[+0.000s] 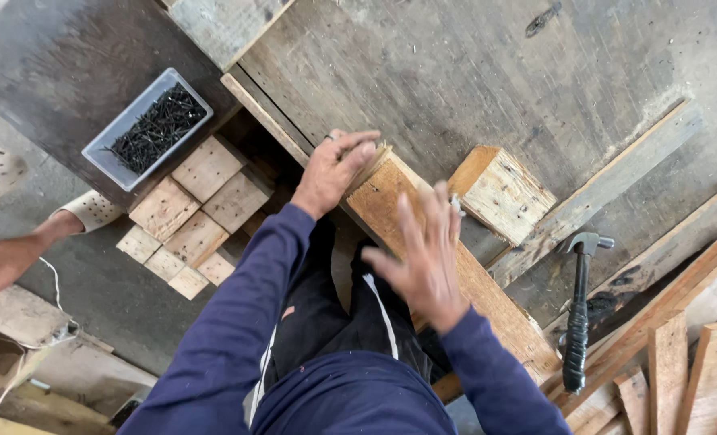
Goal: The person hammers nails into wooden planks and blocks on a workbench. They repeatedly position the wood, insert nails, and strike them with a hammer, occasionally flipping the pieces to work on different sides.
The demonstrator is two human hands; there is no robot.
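L hand (pixel 336 171) had its grip closed on the far end of a long plank (pixel 455 278) lying on the counter (pixel 471 72). R hand (pixel 425 256) hovered over plank's middle, fingers spread, blurred. Wood block (pixel 503 193) just right of plank; hammer (pixel 578 318) farther right; nail tray (pixel 147 127) far left.

We see a rough, pale wooden plank (pixel 455 274), a raw-sawn wood block (pixel 501 192), a weathered grey matt board (pixel 487 72), a metal-headed hammer (pixel 580 314), and a translucent plastic tray (pixel 109 149) of dark metal nails (pixel 159 127).
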